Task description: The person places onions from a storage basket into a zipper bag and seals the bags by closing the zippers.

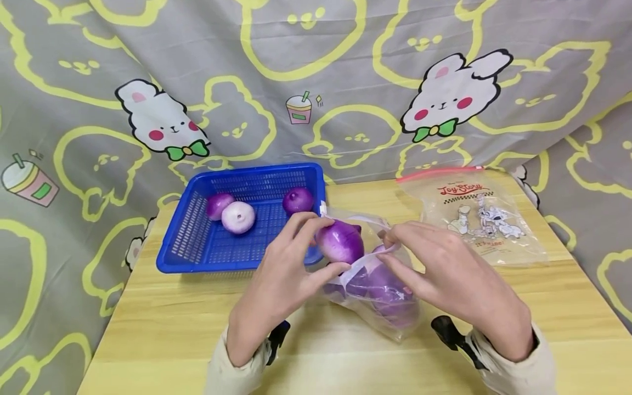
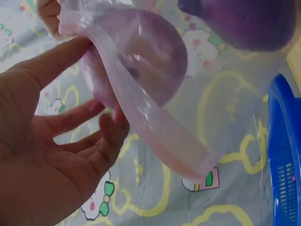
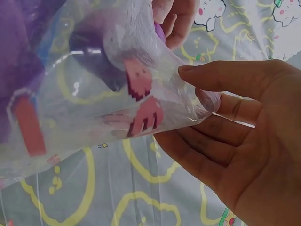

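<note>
A clear zip bag (image 1: 367, 307) with purple onions (image 1: 390, 285) inside lies on the table before me. At its mouth, my left hand (image 1: 291, 263) holds another purple onion (image 1: 340, 241) between thumb and fingers. In the left wrist view, the bag's edge (image 2: 155, 127) crosses in front of that onion (image 2: 155, 56), beside the left hand (image 2: 61, 127). On the other side, my right hand (image 1: 439, 263) pinches the rim of the bag. The right wrist view shows the right hand's (image 3: 225, 127) fingers around the edge of the printed film (image 3: 141, 108).
A blue basket (image 1: 170, 258) at the back left contains a white-and-purple onion (image 1: 238, 218) and two purple onions (image 1: 298, 201). A second zip bag (image 1: 484, 219) with a pink top and printed figures lies flat at the back right. A patterned cloth (image 1: 345, 82) hangs behind the wooden table (image 1: 163, 340).
</note>
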Demonstrator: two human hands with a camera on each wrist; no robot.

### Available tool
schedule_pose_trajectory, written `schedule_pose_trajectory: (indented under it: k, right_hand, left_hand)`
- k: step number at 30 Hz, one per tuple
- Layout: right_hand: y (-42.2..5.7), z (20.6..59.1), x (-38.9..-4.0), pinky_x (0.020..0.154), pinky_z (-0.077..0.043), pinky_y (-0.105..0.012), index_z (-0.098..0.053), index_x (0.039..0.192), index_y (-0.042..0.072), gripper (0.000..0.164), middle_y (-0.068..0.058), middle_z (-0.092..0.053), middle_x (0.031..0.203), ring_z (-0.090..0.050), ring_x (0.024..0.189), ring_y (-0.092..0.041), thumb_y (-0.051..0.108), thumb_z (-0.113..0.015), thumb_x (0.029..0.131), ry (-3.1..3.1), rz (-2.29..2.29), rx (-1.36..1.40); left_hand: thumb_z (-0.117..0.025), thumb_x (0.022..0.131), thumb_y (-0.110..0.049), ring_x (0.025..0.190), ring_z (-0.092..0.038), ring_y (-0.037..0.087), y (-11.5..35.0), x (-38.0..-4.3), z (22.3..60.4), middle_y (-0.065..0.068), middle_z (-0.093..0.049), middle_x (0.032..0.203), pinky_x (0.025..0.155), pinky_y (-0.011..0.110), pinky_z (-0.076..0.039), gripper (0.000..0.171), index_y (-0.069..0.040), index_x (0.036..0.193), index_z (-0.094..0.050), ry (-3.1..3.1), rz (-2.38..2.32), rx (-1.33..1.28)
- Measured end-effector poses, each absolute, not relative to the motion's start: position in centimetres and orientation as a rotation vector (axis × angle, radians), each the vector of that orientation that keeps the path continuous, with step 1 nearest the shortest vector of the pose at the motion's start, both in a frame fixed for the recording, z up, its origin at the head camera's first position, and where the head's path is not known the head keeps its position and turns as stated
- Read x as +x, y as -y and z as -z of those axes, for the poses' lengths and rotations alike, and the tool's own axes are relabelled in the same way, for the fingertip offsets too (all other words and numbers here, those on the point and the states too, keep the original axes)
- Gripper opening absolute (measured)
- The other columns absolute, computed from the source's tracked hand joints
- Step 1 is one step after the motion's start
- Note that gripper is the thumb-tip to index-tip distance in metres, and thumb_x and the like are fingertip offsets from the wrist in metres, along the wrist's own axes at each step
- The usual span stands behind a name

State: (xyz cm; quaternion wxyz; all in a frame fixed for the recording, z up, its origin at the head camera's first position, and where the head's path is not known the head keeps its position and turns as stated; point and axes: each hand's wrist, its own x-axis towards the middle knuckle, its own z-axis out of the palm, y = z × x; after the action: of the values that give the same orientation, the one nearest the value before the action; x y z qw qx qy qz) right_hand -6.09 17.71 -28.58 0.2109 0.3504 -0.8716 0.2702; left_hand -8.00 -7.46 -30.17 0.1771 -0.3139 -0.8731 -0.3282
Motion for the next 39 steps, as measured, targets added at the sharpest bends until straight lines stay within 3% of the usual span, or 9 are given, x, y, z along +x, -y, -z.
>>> schedule_pose_trajectory:
  k: [4, 9, 17, 23, 27, 28, 30, 34, 39]
  right_hand:
    - [-17.8, 28.6, -6.0, 0.071, -0.058, -0.034, -0.066, 0.099, 0.011, 0.011, 0.004, -0.07, 0.092, -0.066, 0.081, -0.011, 0.017, -0.07, 0.09, 2.418, -0.745, 0.971]
    - [-17.9, 28.6, -6.0, 0.07, -0.057, -0.031, -0.066, 0.099, 0.011, 0.013, 0.005, -0.07, 0.09, -0.066, 0.079, -0.009, 0.019, -0.071, 0.09, 2.404, -0.745, 0.972]
    - [-18.3, 28.5, -6.2, 0.073, -0.053, -0.023, -0.066, 0.097, 0.013, 0.031, 0.006, -0.07, 0.09, -0.067, 0.081, -0.009, 0.042, -0.055, 0.101, 2.366, -0.775, 0.973]
    - [-19.2, 28.3, -6.1, 0.083, -0.05, -0.028, -0.067, 0.096, 0.018, 0.007, 0.013, -0.07, 0.091, -0.064, 0.077, -0.003, 0.024, -0.068, 0.093, 2.373, -0.891, 1.0]
    - [-19.9, 28.5, -6.8, 0.087, -0.049, -0.024, -0.065, 0.092, 0.017, 0.012, 0.01, -0.072, 0.09, -0.066, 0.078, -0.005, 0.011, -0.074, 0.087, 2.28, -1.133, 1.124]
    - [-20.1, 28.7, -7.1, 0.081, -0.049, -0.018, -0.065, 0.091, 0.015, 0.013, 0.007, -0.072, 0.091, -0.067, 0.081, -0.007, 0.007, -0.074, 0.087, 2.246, -1.234, 1.177]
    - [-20.5, 29.0, -7.8, 0.086, -0.05, -0.02, -0.063, 0.091, 0.009, 0.016, -0.002, -0.073, 0.094, -0.07, 0.09, -0.014, -0.003, -0.073, 0.085, 2.181, -1.45, 1.283]
    - [-21.5, 29.5, -9.0, 0.092, -0.051, -0.027, -0.06, 0.093, 0.001, 0.021, -0.015, -0.073, 0.1, -0.07, 0.099, -0.026, -0.017, -0.065, 0.084, 2.143, -1.805, 1.352]
    - [-22.4, 29.1, -9.0, 0.091, -0.051, -0.026, -0.065, 0.099, 0.005, 0.028, -0.014, -0.072, 0.108, -0.068, 0.105, -0.025, -0.018, -0.063, 0.084, 2.302, -1.693, 1.212]
  left_hand:
    - [-0.082, 0.084, -0.017, 0.087, -0.064, 0.012, 7.0, -7.8, 30.2, 0.007, -0.057, 0.119, 0.073, 0.017, -0.055, 0.043, -0.003, 0.12, -0.061, 2.432, 1.101, -0.925]
    - [-0.076, 0.088, -0.007, 0.096, -0.066, 0.012, 7.2, -7.6, 30.0, 0.004, -0.062, 0.11, 0.079, 0.018, -0.055, 0.038, -0.004, 0.122, -0.06, 2.43, 1.174, -0.991]
    - [-0.064, 0.096, -0.005, 0.102, -0.063, 0.015, 9.5, -8.2, 29.2, 0.005, -0.064, 0.117, 0.09, 0.027, -0.053, 0.025, -0.004, 0.121, -0.064, 2.369, 1.056, -0.989]
    - [-0.056, 0.096, 0.005, 0.112, -0.06, 0.015, 11.8, -9.8, 29.1, 0.0, -0.064, 0.125, 0.093, 0.029, -0.051, 0.035, -0.009, 0.127, -0.063, 2.426, 1.186, -1.0]
    - [-0.055, 0.097, 0.005, 0.119, -0.057, 0.015, 12.5, -10.4, 29.7, -0.002, -0.056, 0.14, 0.094, 0.03, -0.051, 0.045, -0.013, 0.139, -0.056, 2.475, 1.298, -1.136]
    - [-0.055, 0.098, 0.003, 0.123, -0.055, 0.015, 12.4, -10.5, 29.9, -0.002, -0.054, 0.142, 0.098, 0.032, -0.049, 0.045, -0.012, 0.14, -0.055, 2.48, 1.315, -1.181]
    - [-0.057, 0.098, -0.001, 0.127, -0.053, 0.016, 12.1, -10.6, 30.2, -0.001, -0.053, 0.144, 0.101, 0.033, -0.047, 0.041, -0.012, 0.138, -0.057, 2.486, 1.331, -1.26]
    - [-0.064, 0.097, -0.01, 0.123, -0.057, 0.013, 11.4, -10.6, 30.7, -0.002, -0.064, 0.13, 0.104, 0.033, -0.045, 0.024, -0.011, 0.12, -0.067, 2.468, 1.327, -1.327]
    - [-0.069, 0.094, -0.009, 0.096, -0.066, 0.007, 10.6, -10.3, 30.7, -0.005, -0.072, 0.102, 0.087, 0.029, -0.054, 0.008, -0.012, 0.101, -0.072, 2.381, 1.295, -1.265]
